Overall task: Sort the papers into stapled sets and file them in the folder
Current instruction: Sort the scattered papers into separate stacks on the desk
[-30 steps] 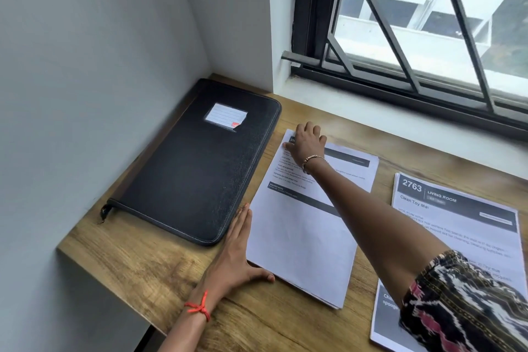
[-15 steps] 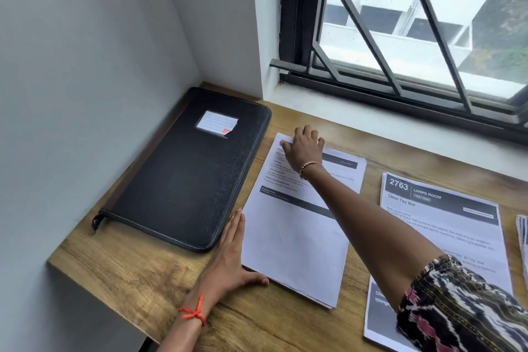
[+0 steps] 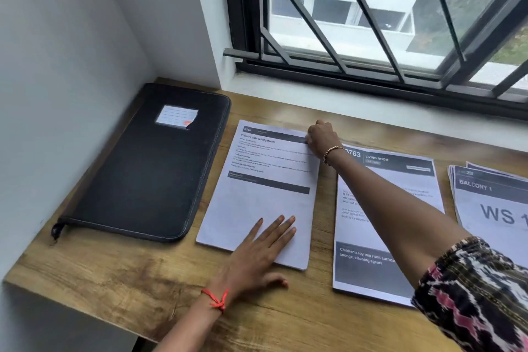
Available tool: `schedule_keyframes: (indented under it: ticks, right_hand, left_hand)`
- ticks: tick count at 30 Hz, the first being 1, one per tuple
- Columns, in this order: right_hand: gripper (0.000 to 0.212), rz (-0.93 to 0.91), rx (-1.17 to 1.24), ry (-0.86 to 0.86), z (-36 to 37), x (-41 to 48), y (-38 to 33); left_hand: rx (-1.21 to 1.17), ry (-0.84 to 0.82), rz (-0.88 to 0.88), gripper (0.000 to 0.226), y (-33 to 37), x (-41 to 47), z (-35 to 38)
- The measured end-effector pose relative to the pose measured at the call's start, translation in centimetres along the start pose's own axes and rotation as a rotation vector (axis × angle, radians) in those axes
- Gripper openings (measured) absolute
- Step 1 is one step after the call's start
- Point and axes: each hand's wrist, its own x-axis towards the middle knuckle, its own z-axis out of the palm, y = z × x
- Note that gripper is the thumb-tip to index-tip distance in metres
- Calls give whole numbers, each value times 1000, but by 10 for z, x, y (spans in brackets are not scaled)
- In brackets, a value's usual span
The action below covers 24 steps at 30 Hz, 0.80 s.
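Head view, left hand [image 3: 257,254] flat on papers [image 3: 258,197], right hand [image 3: 323,138] curled at their corner, grip unclear

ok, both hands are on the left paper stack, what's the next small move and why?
Probably square it up: left hand lies flat on the left stack, right hand curls at its top right corner, bottom edges look fanned, and the folder is shut.

My left wrist: 1 red knotted thread [image 3: 216,299]
My right wrist: 1 thin bracelet [image 3: 331,152]
My right sleeve [image 3: 474,294]: black, white, pink pattern
My left hand [image 3: 257,254]: painted nails [image 3: 281,217]
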Motion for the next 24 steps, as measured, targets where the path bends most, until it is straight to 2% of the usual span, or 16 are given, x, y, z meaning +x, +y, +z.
schedule_keyframes:
  ticks: [4,9,17,24]
  right_hand:
    - [27,-3,40,17,2,4,-1]
    - [26,16,107,54,5,8,4]
    - [28,30,144,71,2,6,8]
    - [30,-2,202,126,-8,-26,35]
  left_hand:
    - [65,-12,-2,81,-6,-4,6]
    - [6,-57,-48,67,-5,-1,4]
    - [13,-20,-42,65,-2,-2,5]
    - [-53,47,-4,76,17,12,-7]
